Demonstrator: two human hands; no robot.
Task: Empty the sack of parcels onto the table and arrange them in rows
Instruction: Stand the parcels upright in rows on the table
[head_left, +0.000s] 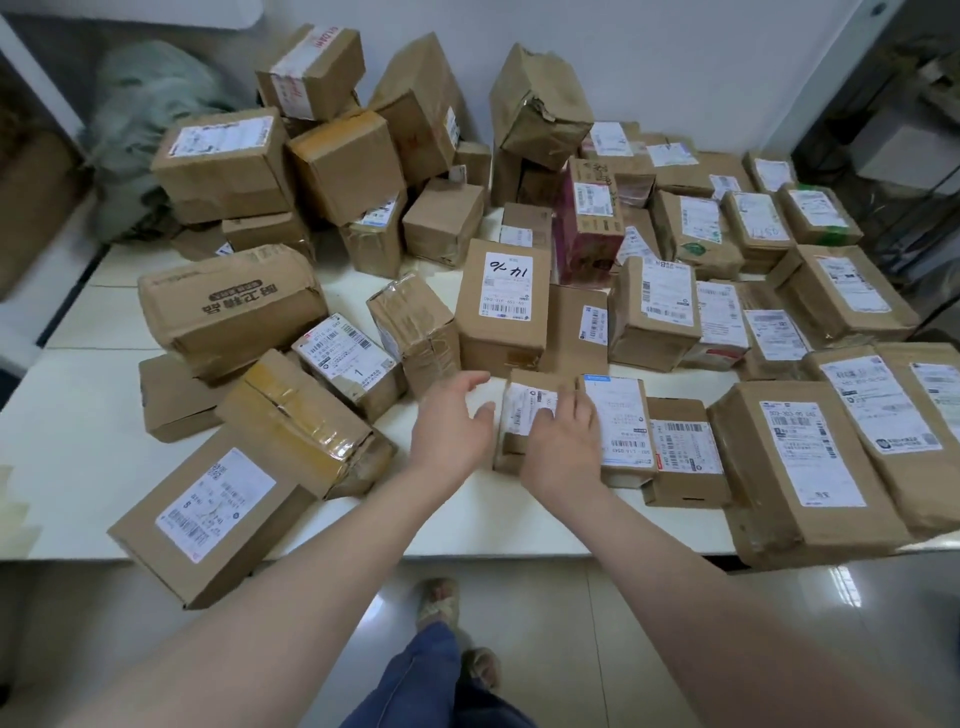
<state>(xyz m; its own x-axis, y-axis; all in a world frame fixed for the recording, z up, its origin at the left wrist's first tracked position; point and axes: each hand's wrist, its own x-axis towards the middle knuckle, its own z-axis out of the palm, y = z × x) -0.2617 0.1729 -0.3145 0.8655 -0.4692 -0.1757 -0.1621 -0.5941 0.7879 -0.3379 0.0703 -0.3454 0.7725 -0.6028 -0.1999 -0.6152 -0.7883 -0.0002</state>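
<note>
White table (72, 467) fills most of the view, with shiny floor tiles (649, 623) under its near edge. I'm using the brown box with "14-10" scribbled on its label (501, 306) as my reference point. Behind it and to its left there's a messy heap of cardboard parcels (322, 156), taped, dented, some stacked and tilted. Further left past that heap, the grey-green sack (140, 114) sits slumped by the wall. To the right of the 14-10 box the parcels lie flat and label-up in rows (779, 312), pretty much edge to edge. Just in front of it is a small brown parcel (524, 415) with a wrinkly white label, snug against the next box in the near row. The right hand (563, 447) rests on it with fingers on the label, but I can't tell if it's actually gripping. The left hand (452, 431) is just to the parcel's left, fingers spread, holding nothing.
</note>
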